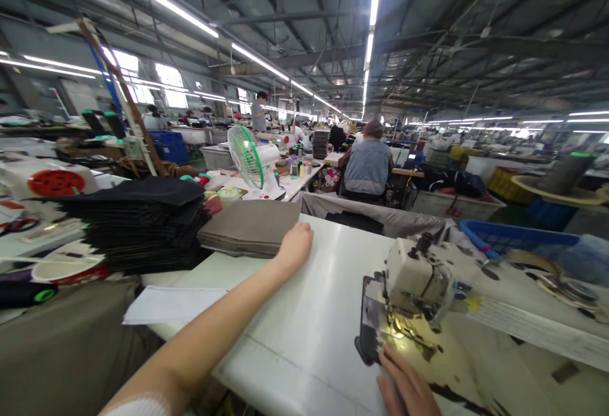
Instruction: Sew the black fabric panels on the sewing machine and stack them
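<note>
At the right end of a stack of grey-brown fabric pieces (pixel 254 222), my left hand (pixel 297 241) is closed. Its fingertips curl out of sight, so what they grip is hidden. My right hand (pixel 406 381) lies at the bottom of the view with its fingers stretched out, by the front edge of the sewing machine (pixel 419 283). The fingertips are beside the machine's dark plate (pixel 368 337), under the lit needle area. The lower part of this hand is cut off by the frame.
Left of the brown stack rises a tall pile of black fabric pieces (pixel 143 226). White paper (pixel 171 305) lies on the table's left edge. Beyond stand a green-rimmed fan (pixel 247 156) and a seated person in a blue vest (pixel 366 165). A blue basket (pixel 518 235) sits behind the machine.
</note>
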Available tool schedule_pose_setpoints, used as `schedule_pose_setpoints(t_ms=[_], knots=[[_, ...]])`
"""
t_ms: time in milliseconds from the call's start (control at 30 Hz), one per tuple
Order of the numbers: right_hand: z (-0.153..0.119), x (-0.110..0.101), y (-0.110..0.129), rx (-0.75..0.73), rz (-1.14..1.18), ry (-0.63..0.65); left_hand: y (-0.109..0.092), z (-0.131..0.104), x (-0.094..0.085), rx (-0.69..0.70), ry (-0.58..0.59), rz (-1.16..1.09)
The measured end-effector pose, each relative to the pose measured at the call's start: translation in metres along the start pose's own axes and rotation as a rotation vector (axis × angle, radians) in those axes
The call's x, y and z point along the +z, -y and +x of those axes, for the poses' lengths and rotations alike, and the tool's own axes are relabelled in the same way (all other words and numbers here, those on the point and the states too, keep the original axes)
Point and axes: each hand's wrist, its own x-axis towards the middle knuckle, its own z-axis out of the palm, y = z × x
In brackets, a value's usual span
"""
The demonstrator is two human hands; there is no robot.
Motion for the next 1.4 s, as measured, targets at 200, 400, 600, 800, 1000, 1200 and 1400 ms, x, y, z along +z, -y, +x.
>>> schedule_pose_setpoints(t_ms=[200,400,600,800,1000,1200,1400], knots=[[0.007,-0.013,-0.003,-0.162,-0.007,0.103,0.076,-0.01,-0.029,-0.092,0.148,0.107],[0.007,-0.021,0.002,-0.114,-0.003,0.134,0.078,0.001,-0.027,-0.002,0.192,0.1],[0.007,-0.02,0.004,-0.131,-0.031,0.126,0.092,0.001,-0.035,-0.003,0.185,0.069],[0.012,-0.023,0.009,-0.121,-0.026,0.111,0.083,-0.001,-0.033,0.078,0.191,0.05],[0.017,-0.024,0.013,-0.129,-0.011,0.068,0.078,0.003,-0.026,0.056,0.174,-0.023],[0.019,-0.024,0.014,-0.156,-0.042,0.05,0.101,0.004,-0.036,-0.007,0.219,-0.254],[0.018,-0.024,0.014,-0.148,-0.021,0.06,0.109,0.006,-0.036,-0.057,0.248,-0.486]])
